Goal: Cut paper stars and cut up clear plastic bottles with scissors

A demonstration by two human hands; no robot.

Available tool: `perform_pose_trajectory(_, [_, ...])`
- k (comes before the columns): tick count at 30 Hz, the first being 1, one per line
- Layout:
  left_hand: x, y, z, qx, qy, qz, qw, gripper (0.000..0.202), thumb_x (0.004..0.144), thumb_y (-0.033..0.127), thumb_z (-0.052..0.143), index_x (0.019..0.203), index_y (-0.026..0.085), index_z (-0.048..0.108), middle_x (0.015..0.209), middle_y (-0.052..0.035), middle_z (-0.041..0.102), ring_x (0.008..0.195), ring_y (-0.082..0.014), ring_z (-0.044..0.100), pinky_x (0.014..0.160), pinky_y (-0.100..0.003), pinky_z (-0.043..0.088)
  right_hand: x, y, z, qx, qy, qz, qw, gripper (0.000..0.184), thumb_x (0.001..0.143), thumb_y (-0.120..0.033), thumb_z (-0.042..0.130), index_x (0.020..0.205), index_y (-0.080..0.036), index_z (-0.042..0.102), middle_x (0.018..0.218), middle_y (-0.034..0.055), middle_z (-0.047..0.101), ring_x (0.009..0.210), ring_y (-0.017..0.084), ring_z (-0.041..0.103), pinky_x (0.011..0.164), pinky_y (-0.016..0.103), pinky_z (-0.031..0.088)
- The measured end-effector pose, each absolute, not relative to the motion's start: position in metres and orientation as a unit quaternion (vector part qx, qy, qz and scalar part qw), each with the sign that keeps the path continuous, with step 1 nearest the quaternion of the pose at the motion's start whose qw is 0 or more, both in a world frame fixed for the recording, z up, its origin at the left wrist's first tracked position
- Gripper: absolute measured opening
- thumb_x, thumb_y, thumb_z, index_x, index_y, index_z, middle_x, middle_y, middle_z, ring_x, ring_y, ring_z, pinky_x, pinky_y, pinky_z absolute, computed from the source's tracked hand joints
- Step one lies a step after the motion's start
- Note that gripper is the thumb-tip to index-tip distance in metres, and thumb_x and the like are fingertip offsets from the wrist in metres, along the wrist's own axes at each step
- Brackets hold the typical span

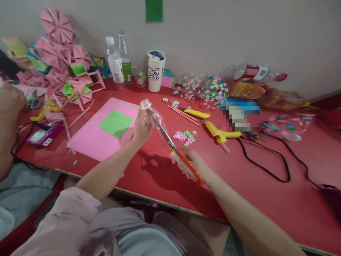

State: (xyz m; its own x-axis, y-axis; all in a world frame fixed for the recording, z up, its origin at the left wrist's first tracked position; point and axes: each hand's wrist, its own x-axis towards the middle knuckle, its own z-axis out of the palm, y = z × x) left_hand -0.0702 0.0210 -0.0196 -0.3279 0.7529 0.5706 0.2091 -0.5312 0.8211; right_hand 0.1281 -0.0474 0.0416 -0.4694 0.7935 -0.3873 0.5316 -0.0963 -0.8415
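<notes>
My left hand (142,127) is closed around a clear plastic bottle top (157,115), whose neck tilts up and to the left. Orange-handled scissors (189,165) are gripped in my right hand (188,161), their blades reaching up to the bottle piece. Whether the blades are cutting into the plastic I cannot tell. Below my left hand lies a stack of pink paper (93,137) with a green paper square (116,123) on top. Small pink and green paper stars (185,137) are scattered just above my right hand.
A yellow glue gun (220,133) and yellow cutter (197,113) lie right of the stars, with a black cord (262,176) beyond. Bottles (115,67) and a white tumbler (156,76) stand by the wall. Folded pink paper shapes (60,53) and another person's arm (7,124) are at left.
</notes>
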Motion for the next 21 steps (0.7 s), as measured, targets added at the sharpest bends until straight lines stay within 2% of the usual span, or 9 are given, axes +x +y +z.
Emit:
perform_pose_trajectory(6, [-0.0662,0.0117,-0.0133,0.571,0.446,0.662,0.192,0.020,0.079,0.024,0.057,0.097,0.025,0.050,0.079,0.0001,0.060,0.073,-0.0151,0.058,0.071,-0.033,0.047,0.1310,-0.0458,0.0386,-0.490,-0.667,0.548,0.126,0.050,0.076,-0.068,0.048,0.063,-0.020,0.046,0.039,-0.0091,0.035,0.031,0.007,0.037,0.036,0.021,0.032])
perform_pose_trajectory(13, [-0.0646,0.0134,-0.0140,0.572,0.445,0.668,0.168,0.022,0.077,0.020,0.057,0.098,0.025,0.051,0.081,-0.0010,0.060,0.072,-0.0158,0.058,0.071,-0.035,0.047,0.1272,-0.0515,0.0423,-0.518,-0.646,0.542,0.145,0.047,0.078,-0.063,0.050,0.061,-0.021,0.043,0.040,-0.0091,0.033,0.030,0.006,0.033,0.033,0.020,0.028])
perform_pose_trajectory(18, [-0.0644,0.0129,-0.0112,0.575,0.434,0.667,0.189,0.022,0.077,0.020,0.056,0.097,0.024,0.051,0.086,-0.0026,0.061,0.079,-0.0159,0.059,0.078,-0.035,0.048,0.1264,-0.0534,0.0433,-0.518,-0.648,0.538,0.151,0.045,0.078,-0.060,0.051,0.059,-0.021,0.040,0.040,-0.0086,0.034,0.030,0.006,0.034,0.032,0.020,0.029])
perform_pose_trajectory(21, [-0.0649,0.0128,-0.0112,0.574,0.435,0.668,0.186,0.026,0.076,0.018,0.055,0.101,0.025,0.050,0.085,-0.0016,0.062,0.076,-0.0149,0.060,0.075,-0.033,0.048,0.1262,-0.0533,0.0434,-0.517,-0.652,0.533,0.152,0.045,0.078,-0.059,0.052,0.058,-0.021,0.040,0.040,-0.0085,0.034,0.030,0.006,0.034,0.032,0.020,0.029])
